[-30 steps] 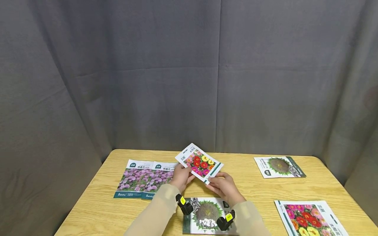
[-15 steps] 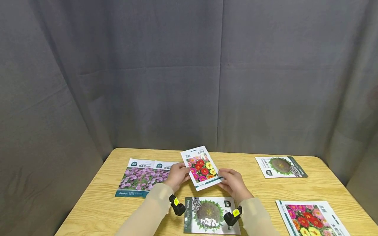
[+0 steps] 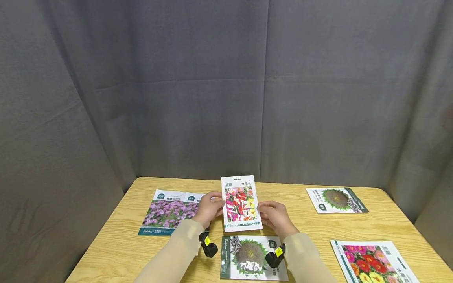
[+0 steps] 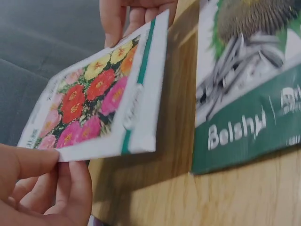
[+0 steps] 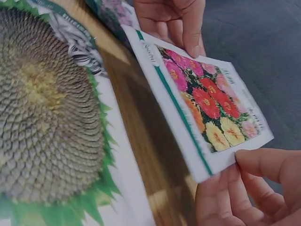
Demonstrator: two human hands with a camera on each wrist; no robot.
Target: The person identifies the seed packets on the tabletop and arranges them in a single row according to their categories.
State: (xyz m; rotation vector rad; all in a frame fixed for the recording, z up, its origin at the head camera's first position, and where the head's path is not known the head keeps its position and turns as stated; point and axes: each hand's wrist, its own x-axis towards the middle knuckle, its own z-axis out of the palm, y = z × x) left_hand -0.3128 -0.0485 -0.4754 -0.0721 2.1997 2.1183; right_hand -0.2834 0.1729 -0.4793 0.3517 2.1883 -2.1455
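Observation:
A white seed packet (image 3: 242, 204) with red, pink and yellow flowers is held upright above the table, its printed face toward me. My left hand (image 3: 209, 208) pinches its left edge, thumb in front and fingers behind. The right edge is pinched by my right hand (image 3: 277, 217) in the same way. Both wrist views show the packet (image 4: 89, 99) lifted off the wood, with a shadow under it. Below it lies a sunflower seed packet (image 3: 252, 257), turned sideways. Left of my left hand, two purple-flower seed packets (image 3: 166, 214) overlap, partly covered by that hand.
Another sunflower packet (image 3: 336, 199) lies at the back right of the wooden table (image 3: 109, 243). A second red-and-yellow flower packet (image 3: 371, 262) lies at the front right, cut off by the view's lower edge. A grey curtain (image 3: 198, 98) hangs behind the table.
Both hands have turned the held flower packet from a strong tilt to nearly straight. My right hand has shifted from its bottom corner to its right edge. The packets on the table have not moved.

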